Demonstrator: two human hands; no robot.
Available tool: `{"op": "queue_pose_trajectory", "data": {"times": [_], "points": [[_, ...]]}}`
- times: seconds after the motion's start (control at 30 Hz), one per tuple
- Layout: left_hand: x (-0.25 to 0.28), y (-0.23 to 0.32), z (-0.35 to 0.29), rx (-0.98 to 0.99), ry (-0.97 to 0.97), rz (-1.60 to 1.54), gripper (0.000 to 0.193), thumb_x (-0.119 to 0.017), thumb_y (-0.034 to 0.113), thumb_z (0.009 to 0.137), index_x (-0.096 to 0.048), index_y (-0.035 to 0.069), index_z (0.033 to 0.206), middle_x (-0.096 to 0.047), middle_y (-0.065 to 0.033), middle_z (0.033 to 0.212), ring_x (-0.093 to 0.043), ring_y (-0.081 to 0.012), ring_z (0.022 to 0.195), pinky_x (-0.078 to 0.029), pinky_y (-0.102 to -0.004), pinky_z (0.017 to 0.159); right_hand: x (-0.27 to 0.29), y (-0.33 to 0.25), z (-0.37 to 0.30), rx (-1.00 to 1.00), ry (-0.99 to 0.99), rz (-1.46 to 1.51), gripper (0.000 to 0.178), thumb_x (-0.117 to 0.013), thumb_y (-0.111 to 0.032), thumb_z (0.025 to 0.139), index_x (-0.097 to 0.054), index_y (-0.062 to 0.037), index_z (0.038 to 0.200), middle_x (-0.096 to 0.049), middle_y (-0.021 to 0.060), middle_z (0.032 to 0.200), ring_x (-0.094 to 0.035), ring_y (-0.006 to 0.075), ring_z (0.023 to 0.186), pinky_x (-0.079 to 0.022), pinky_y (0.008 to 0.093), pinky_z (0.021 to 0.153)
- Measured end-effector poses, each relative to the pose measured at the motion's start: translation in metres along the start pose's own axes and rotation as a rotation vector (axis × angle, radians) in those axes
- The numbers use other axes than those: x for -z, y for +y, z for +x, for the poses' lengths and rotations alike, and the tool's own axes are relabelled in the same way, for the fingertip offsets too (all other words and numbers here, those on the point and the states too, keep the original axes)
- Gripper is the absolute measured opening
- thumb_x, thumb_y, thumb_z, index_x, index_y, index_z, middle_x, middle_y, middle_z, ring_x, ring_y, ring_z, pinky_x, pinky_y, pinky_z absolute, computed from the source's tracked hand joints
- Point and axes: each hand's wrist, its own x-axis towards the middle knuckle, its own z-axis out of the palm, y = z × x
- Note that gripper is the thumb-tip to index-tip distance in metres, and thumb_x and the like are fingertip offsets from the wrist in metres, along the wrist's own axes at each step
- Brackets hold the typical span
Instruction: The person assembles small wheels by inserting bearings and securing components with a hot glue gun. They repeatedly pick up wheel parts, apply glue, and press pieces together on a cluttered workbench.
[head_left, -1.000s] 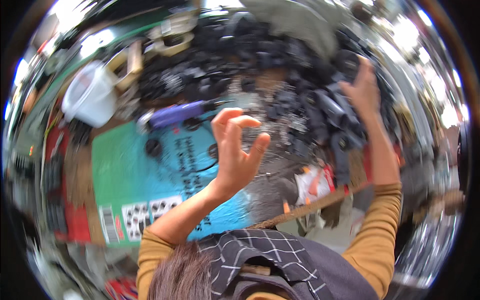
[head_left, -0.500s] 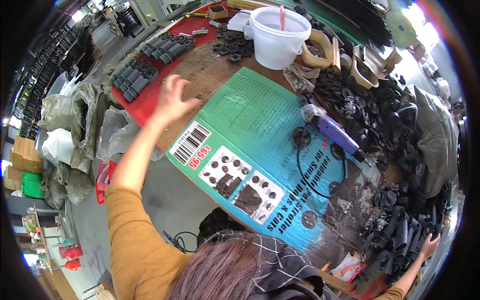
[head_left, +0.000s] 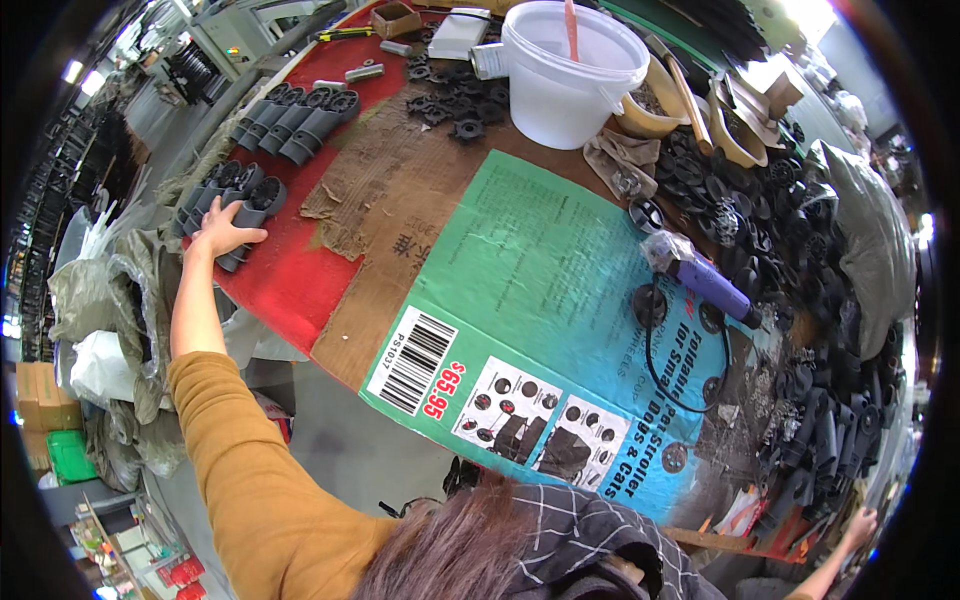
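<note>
at the left end of a crowded worktable [head_left: 290, 285], where the surface is showing red, a person's left hand [head_left: 225, 235] is resting over the nearer group of grey wheel parts [head_left: 265, 198]. its thumb is pointing right, apart from the other fingers, which are reaching over the parts; one cannot tell whether they are gripping a piece. a farther group of grey wheel parts [head_left: 310, 128] is lying just beyond, lined up side by side. the left arm is stretching out in a mustard sleeve [head_left: 275, 480].

at the near right edge of the scene, the right hand [head_left: 862, 525] is appearing small, near a pile of black tubular parts [head_left: 830, 430]; one cannot tell whether its fingers are holding anything.

across the middle, a green and blue cardboard sheet [head_left: 540, 240] is lying over brown cardboard [head_left: 385, 190]. a purple tool [head_left: 715, 290] is lying toward its right, with a black cable [head_left: 650, 362] curving across the sheet. on the far side, a white bucket [head_left: 560, 105] is standing with a reddish stick [head_left: 572, 30] leaning inside. black star-shaped parts [head_left: 468, 112] are lying to the bucket's left, and tan trays [head_left: 742, 152] are sitting to its right.
</note>
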Motion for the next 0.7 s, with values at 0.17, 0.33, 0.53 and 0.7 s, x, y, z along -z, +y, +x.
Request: {"op": "queue_pose_trajectory", "data": {"times": [0.17, 0.33, 0.53, 0.7], "points": [[-0.009, 0.030, -0.052, -0.161, 0.203, -0.102, 0.085, -0.077, 0.055, 0.060, -0.058, 0.016, 0.132, -0.032, -0.0173, 0.154, -0.040, -0.0347, 0.136, -0.036, -0.0461, 0.107, 0.038, -0.078, 0.014, 0.246, 0.234, 0.358, 0.032, -0.064, -0.032, 0.088, -0.067, -0.0055, 0.105, -0.068, 0.0184, 0.096, -0.063, 0.0368, 0.091, -0.049, 0.0458, 0.081], [-0.044, 0.126, -0.188, -0.595, 0.256, -0.355, 0.074, -0.083, 0.041, 0.059, -0.061, 0.009, 0.123, -0.033, -0.0184, 0.152, -0.041, -0.0389, 0.131, -0.037, -0.0493, 0.105, 0.163, -0.204, -0.007, 0.461, 0.368, 0.591, 0.033, -0.066, -0.029, 0.088, -0.067, -0.0039, 0.108, -0.067, 0.0170, 0.103, -0.062, 0.0344, 0.100, -0.047, 0.0421, 0.088], [-0.055, 0.224, -0.294, -0.682, 0.260, -0.177, 0.066, -0.083, 0.033, 0.059, -0.062, 0.007, 0.116, -0.029, -0.0173, 0.153, -0.026, -0.0375, 0.140, -0.030, -0.0528, 0.109, 0.290, -0.314, -0.063, 0.635, 0.361, 0.873, 0.023, -0.067, -0.023, 0.081, -0.067, -0.0029, 0.092, -0.065, 0.0158, 0.102, -0.059, 0.0335, 0.103, -0.044, 0.0424, 0.094], [-0.031, 0.255, -0.338, -0.907, 0.014, -0.347, 0.066, -0.081, 0.036, 0.063, -0.060, -0.001, 0.114, -0.046, -0.0182, 0.134, -0.045, -0.0367, 0.123, -0.040, -0.0448, 0.101, 0.284, -0.374, -0.102, 0.758, -0.055, 1.103, 0.018, -0.070, -0.024, 0.078, -0.069, -0.0066, 0.083, -0.065, 0.0115, 0.092, -0.062, 0.0291, 0.095, -0.048, 0.0405, 0.088]]}}
